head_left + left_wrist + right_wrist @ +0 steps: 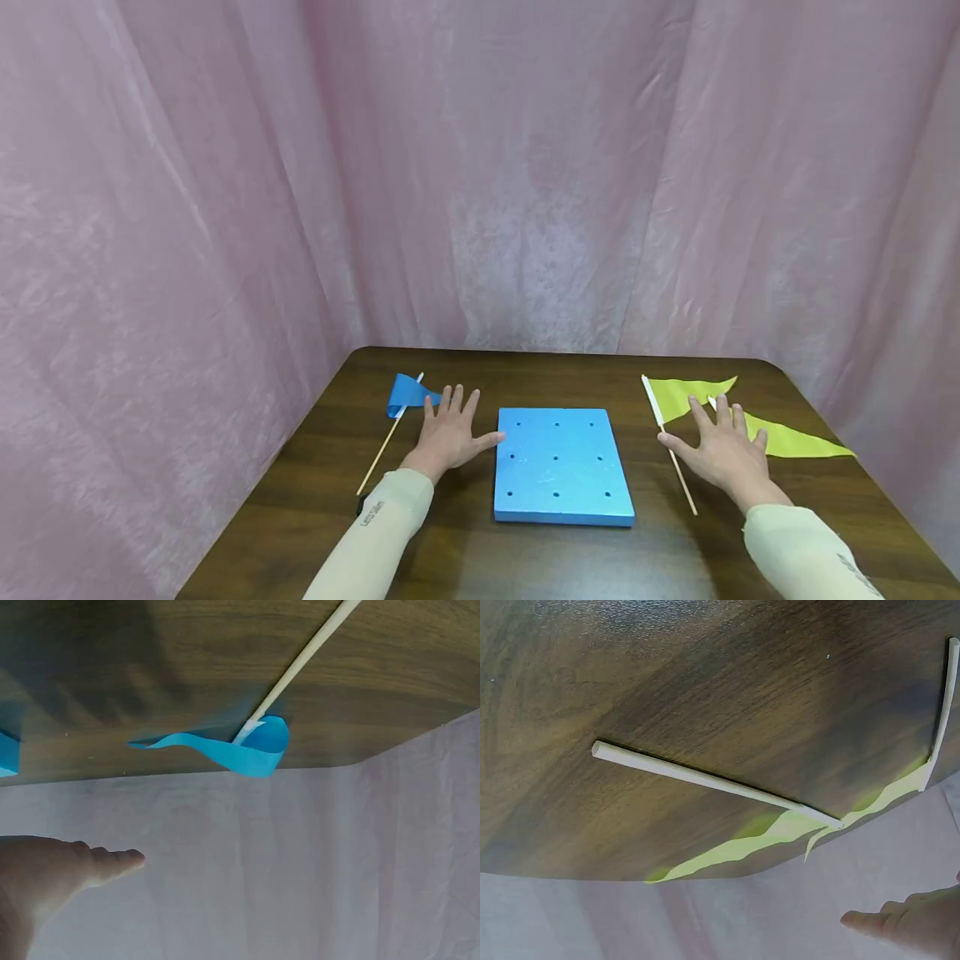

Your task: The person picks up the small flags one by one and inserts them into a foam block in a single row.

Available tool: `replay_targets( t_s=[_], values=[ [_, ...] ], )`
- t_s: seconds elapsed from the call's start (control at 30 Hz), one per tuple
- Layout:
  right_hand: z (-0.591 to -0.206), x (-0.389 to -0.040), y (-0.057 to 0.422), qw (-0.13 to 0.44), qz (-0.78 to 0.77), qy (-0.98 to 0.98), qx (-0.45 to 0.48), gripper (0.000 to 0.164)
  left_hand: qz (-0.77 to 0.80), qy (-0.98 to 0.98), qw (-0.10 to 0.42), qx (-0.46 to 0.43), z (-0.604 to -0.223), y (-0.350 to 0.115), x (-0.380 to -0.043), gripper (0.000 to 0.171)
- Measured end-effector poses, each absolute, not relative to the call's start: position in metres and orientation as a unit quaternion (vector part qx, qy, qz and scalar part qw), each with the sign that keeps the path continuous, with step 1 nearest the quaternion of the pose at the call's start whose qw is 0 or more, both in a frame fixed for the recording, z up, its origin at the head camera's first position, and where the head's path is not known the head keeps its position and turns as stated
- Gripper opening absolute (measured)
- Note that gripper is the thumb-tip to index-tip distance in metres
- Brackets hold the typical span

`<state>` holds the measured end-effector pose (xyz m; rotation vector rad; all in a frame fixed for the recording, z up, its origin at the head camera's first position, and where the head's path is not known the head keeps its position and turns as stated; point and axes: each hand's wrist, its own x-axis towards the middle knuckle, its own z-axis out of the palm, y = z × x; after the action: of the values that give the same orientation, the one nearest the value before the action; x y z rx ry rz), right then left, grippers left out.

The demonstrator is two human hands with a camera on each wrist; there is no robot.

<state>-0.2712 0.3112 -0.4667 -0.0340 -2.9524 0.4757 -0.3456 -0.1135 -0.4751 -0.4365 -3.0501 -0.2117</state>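
Observation:
My left hand (pixel 448 433) spreads its fingers over the table, between a blue flag and a blue board, holding nothing. The blue pennant flag (pixel 406 392) lies on its thin wooden stick, its cloth curled over in the left wrist view. My right hand (pixel 722 457) is also spread and holds nothing. It hovers by two yellow-green pennant flags, overlapping them in the head view. The nearer-in flag (pixel 684 392) lies left of the hand, its stick (pixel 697 777) pointing toward me. The other flag (pixel 797 442) extends to the right, its stick mostly hidden by the hand.
The flat light-blue board (pixel 577 471), with several small holes in rows, lies in the middle of the dark wooden table (pixel 555 567). Pink curtains (pixel 525 183) hang behind the table and at both sides.

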Motion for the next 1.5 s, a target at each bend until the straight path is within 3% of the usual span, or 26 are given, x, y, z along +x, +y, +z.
replay_targets(
  t_s=[0.47, 1.5],
  values=[
    [-0.466, -0.271, 0.32, 0.079, 0.191, -0.978, -0.028, 0.103, -0.113, -0.976, 0.016, -0.185, -0.484, -0.11, -0.339, 0.102],
    [-0.482, -0.273, 0.303, 0.067, 0.248, -0.964, -0.061, 0.1, -0.186, -0.948, -0.084, -0.245, -0.503, -0.118, -0.322, 0.103]
  ],
)
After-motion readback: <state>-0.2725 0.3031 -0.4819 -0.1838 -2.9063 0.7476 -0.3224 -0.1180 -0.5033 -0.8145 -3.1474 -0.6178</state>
